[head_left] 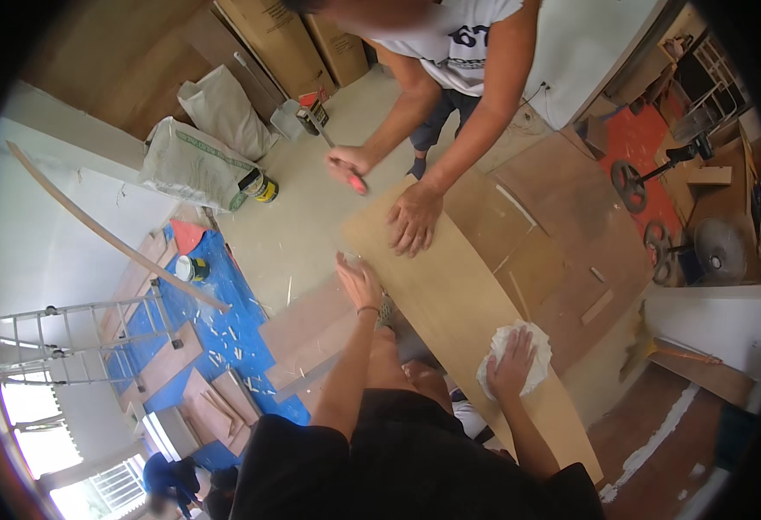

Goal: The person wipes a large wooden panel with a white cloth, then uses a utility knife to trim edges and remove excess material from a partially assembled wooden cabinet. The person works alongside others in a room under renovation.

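The right hand (512, 364) lies flat with fingers spread over a crumpled white cloth (541, 364), which rests on a long tan board (458, 282). The board slants from beside the person's lap at lower right up toward a co-worker, above panels laid on the floor. The left hand (359, 282), a dark band at its wrist, has its fingers stretched out just beside the board's left edge; whether it touches that edge I cannot tell. Past it, the co-worker's hand (415, 218) is pressed flat on the board's far end, while the co-worker's other hand (349, 162) grips a long tool (358, 184) with a red end, held off the board. To the left, a blue sheet (269, 381) carries wood pieces, scraps and 1 can (191, 269), near a metal ladder (53, 310). Farther off, another can (261, 185) stands against 2 white sacks (191, 165), with tall cardboard boxes (276, 48) behind. At far right are a red sheet (636, 139) and a fan (717, 251).
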Motion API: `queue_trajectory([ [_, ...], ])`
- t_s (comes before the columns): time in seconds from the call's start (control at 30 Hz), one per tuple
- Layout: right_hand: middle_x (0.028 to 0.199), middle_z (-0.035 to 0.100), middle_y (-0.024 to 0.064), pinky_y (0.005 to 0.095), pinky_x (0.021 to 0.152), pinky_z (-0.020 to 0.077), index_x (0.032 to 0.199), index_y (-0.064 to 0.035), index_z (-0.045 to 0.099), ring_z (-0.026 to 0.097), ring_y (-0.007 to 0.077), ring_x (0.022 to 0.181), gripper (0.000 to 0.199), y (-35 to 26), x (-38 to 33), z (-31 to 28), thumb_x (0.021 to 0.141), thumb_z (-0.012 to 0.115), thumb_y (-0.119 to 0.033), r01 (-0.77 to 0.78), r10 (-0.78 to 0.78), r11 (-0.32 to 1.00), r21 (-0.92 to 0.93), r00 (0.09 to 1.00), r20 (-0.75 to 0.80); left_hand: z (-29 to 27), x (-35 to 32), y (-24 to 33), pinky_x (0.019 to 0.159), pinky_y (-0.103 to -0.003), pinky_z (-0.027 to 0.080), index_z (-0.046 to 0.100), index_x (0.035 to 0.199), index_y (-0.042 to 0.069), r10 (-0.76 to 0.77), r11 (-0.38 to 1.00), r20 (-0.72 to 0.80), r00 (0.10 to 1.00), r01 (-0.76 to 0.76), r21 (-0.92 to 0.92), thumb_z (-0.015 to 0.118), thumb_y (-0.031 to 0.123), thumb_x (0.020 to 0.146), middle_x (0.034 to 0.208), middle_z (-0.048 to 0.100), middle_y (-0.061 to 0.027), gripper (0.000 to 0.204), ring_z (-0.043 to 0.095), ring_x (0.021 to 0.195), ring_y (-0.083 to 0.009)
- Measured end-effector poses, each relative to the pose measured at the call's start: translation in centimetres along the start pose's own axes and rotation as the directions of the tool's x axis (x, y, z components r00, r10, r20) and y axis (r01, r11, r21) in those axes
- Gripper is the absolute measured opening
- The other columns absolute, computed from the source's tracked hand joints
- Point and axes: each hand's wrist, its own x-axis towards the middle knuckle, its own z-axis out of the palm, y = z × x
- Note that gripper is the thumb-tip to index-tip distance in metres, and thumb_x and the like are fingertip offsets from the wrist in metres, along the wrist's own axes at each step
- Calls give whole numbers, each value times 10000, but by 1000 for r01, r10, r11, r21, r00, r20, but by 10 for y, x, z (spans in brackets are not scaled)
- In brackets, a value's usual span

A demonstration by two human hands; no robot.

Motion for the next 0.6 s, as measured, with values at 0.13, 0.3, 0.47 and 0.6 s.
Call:
queue_trajectory([
  [0.13, 1552, 249, 225, 569, 1161, 113, 1465, 51, 286, 185, 407, 1452, 771, -29, 37, 2, 832, 515, -324, 81, -81, 997, 18, 997, 4, 27, 43, 26, 1024, -471, 368, 342, 1410, -9, -125, 936, -29, 992, 108, -336, 358, 483, 1013, 1378, 450, -238, 632, 455, 1252, -392],
  [0.3, 1547, 263, 225, 568, 1160, 119, 1462, 52, 295, 197, 405, 1449, 768, -28, 41, -5, 829, 517, -323, 115, -115, 993, 5, 993, 38, 24, 20, 52, 918, -466, 435, 467, 1304, -21, -337, 887, 103, 936, 352, -300, 284, 537, 1008, 1152, 608, -276, 657, 576, 1079, -430],
  [0.47, 1537, 285, 224, 560, 1159, 138, 1447, 58, 321, 224, 405, 1441, 761, -49, 64, -1, 826, 528, -329, 183, -185, 982, 35, 981, 59, 17, 27, 44, 857, -483, 446, 513, 1231, 9, -360, 919, 42, 932, 362, -158, 234, 591, 994, 1067, 643, -274, 688, 585, 1019, -467],
  [0.6, 1526, 308, 225, 563, 1155, 150, 1436, 60, 342, 247, 404, 1433, 753, -54, 82, -1, 829, 536, -340, 220, -221, 975, 27, 974, 54, 18, 24, 51, 845, -515, 438, 494, 1230, 8, -331, 931, 75, 941, 338, -138, 222, 537, 1009, 1074, 631, -285, 634, 578, 1020, -476],
])
